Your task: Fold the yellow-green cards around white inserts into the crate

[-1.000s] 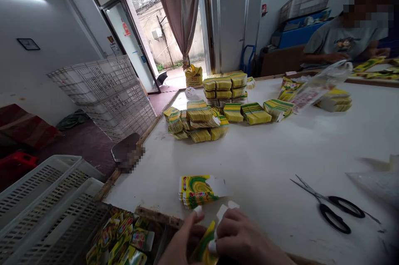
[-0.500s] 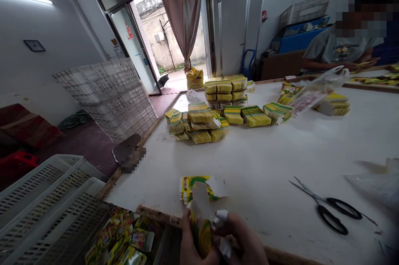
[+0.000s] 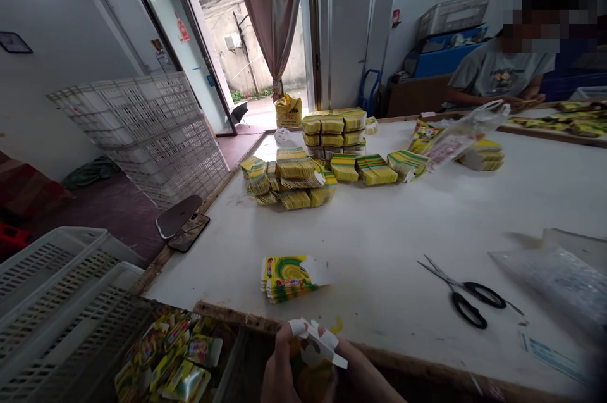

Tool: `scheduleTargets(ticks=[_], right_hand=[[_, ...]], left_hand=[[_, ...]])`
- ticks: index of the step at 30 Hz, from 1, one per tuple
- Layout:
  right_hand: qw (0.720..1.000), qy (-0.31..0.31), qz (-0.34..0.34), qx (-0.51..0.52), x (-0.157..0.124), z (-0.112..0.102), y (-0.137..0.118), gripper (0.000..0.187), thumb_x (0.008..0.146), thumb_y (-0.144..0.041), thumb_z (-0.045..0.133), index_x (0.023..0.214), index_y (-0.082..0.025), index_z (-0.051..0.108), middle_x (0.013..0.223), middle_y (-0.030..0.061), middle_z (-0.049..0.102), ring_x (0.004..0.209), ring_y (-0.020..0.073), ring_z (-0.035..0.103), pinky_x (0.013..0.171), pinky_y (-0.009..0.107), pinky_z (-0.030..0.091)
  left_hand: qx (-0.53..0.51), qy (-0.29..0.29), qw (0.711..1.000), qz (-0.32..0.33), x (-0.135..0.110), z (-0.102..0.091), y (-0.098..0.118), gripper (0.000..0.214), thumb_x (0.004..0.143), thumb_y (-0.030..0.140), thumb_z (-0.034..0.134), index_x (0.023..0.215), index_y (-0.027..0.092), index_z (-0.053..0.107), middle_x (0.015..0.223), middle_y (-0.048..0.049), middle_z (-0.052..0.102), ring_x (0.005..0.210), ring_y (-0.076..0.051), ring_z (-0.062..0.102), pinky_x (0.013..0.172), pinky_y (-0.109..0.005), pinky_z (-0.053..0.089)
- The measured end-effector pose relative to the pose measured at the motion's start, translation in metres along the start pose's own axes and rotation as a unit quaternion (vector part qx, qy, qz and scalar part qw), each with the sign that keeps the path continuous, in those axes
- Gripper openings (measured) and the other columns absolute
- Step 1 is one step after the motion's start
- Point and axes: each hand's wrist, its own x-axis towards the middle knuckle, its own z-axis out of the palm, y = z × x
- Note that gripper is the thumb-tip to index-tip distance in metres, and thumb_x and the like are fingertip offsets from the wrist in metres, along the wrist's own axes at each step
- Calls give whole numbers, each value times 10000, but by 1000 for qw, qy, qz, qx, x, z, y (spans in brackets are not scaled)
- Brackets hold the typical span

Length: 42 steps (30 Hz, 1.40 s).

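Note:
At the table's front edge, a small yellow carton (image 3: 313,374) with white end flaps is between my two hands. My left hand (image 3: 279,368) is closed round its left side. My right hand (image 3: 358,371) is closed on the carton's right side, its fingers partly hidden by the flaps. White wrapping shows near the fingertips at the top. Just beyond lies a short stack of flat yellow-and-green printed cartons (image 3: 289,279). Below the table edge at left, a crate holds several filled-looking yellow cartons (image 3: 165,355).
Black-handled scissors (image 3: 467,295) lie at right beside a clear plastic bag (image 3: 554,276). Bundled carton stacks (image 3: 294,178) stand farther back. A phone (image 3: 190,232) rests at the left edge, near white crates (image 3: 61,276). A person (image 3: 502,71) sits across the table.
The carton and my hands have come lower and closer together, with the long upright flap no longer raised. The view has shifted to the right, and the flat stack shows more fully.

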Motion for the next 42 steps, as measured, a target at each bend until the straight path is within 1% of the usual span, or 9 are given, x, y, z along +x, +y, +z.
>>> scheduleTargets(ticks=[6,14,19,23,26,30,36,39,42], right_hand=[[982,-26,-164,-93,-2,-10,-7,691,633,-633,749,1139,-175,643,999,124,706,982,305,646,908,421,470],[962,106,-93,-233,8,-11,-19,466,611,-500,800,869,-131,682,788,71,689,784,241,628,772,344,491],[945,67,-105,-302,13,-15,-17,411,693,-505,719,875,-140,668,788,52,672,777,218,602,723,302,486],[869,77,-194,-448,5,-10,-18,382,842,-467,571,1080,-177,638,1001,94,667,896,248,595,830,356,484],[812,48,-229,-535,-2,1,-17,515,815,-430,609,1262,-179,568,1211,156,606,1056,302,585,932,403,462],[797,3,-244,-552,-4,8,-15,446,874,-346,533,1298,-213,567,1252,147,614,1150,298,580,965,402,469],[737,93,-296,-600,-8,-10,-22,449,869,-152,445,1290,-205,592,1356,163,558,1252,288,530,1044,442,419],[707,30,-254,-660,-11,-12,-24,569,850,-104,454,1406,-224,465,1481,164,419,1323,287,461,1044,425,417],[692,10,-209,-691,-14,-7,-31,448,864,-110,458,1270,-238,601,1513,173,362,1244,291,548,967,385,472]], left_hand=[[8,3,1000,-29,10,-2,12,561,701,367,622,1161,198,348,920,-62,651,837,-223,662,791,-324,521],[78,-114,990,21,12,-1,-18,630,572,232,602,1150,191,355,868,-64,657,776,-250,652,669,-315,488],[102,-129,986,33,11,-3,-27,620,575,233,585,1150,184,358,918,-90,670,818,-269,667,702,-321,492],[67,-118,991,10,12,-3,-27,805,578,224,579,1315,146,265,1179,-168,632,1012,-297,657,837,-336,502],[27,-114,993,12,15,-5,-25,812,643,293,584,1362,136,243,1223,-180,620,1099,-310,625,911,-363,493],[43,-66,997,-1,17,-5,-20,768,696,372,601,1349,133,277,1178,-190,634,1056,-315,640,907,-395,505],[123,-18,992,10,10,-15,-13,639,632,249,590,1238,132,420,1199,-187,599,1130,-334,580,963,-448,466],[111,-32,993,7,9,-26,-7,569,648,274,598,1190,150,476,1095,-148,653,1025,-306,633,894,-412,502],[86,-55,995,7,13,-35,5,506,645,275,620,1131,180,518,989,-90,689,902,-256,662,794,-344,530]])
